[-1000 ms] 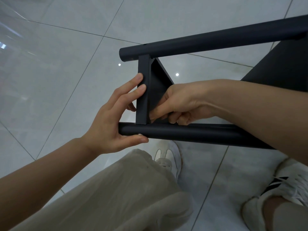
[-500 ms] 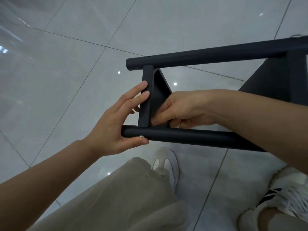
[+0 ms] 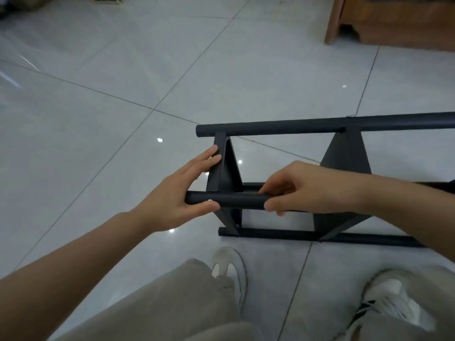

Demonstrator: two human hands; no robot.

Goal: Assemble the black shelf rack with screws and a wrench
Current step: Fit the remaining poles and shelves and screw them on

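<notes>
Black shelf rack point(image 3: 344, 156) lay on its side on the tiled floor point(image 3: 123, 119), just ahead of the person's feet, its tubes running left to right. Both hands met at the raised near tube point(image 3: 236, 201). The left hand point(image 3: 177, 193) was spread, with straight fingers flat against the end panel point(image 3: 222, 168) and the thumb pressed along the tube beside a silver screw point(image 3: 210, 200). The right hand point(image 3: 307, 188) curled round the same tube, further right. The screw lay nearer the left hand. No wrench was in sight.

Beige trousers point(image 3: 172, 306), white sneakers point(image 3: 230, 265)
</notes>
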